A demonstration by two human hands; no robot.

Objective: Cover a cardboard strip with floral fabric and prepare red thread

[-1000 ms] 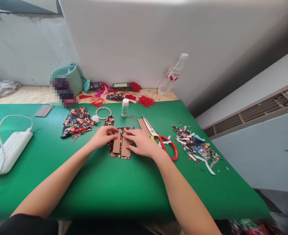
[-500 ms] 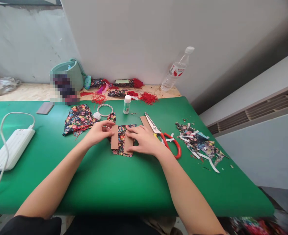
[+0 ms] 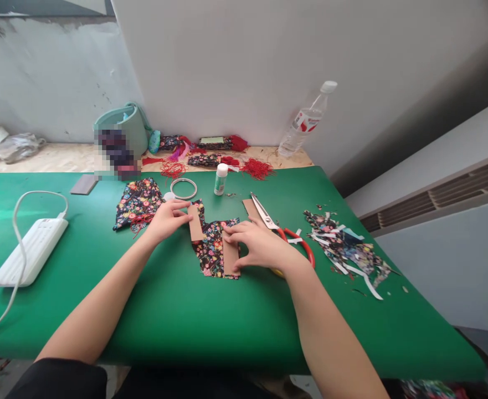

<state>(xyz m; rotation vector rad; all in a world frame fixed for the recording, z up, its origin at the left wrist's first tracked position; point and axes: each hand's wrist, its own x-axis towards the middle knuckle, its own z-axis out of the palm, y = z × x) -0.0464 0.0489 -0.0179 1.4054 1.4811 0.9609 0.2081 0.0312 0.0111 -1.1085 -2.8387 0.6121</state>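
A piece of black floral fabric (image 3: 212,248) lies on the green table in front of me. My left hand (image 3: 169,220) grips a brown cardboard strip (image 3: 195,226) by its upper left edge, over the fabric's left part. Over the right part, my right hand (image 3: 264,244) has its fingers and thumb on a second cardboard strip (image 3: 229,256), at its upper and lower ends. Scissors (image 3: 264,210) with red handles rest just beyond my right hand, partly covering another cardboard piece (image 3: 250,208).
A glue stick (image 3: 221,180), a silvery ring (image 3: 184,189) and more floral fabric (image 3: 139,202) lie behind my hands. Fabric scraps (image 3: 347,244) are heaped at right. A power strip (image 3: 31,249) sits at left, and a plastic bottle (image 3: 306,122) leans against the wall.
The two cardboard strips are farther apart. The right strip has shifted rightward and nearer with the fabric under it; the left one is a little farther back. The view has turned slightly.
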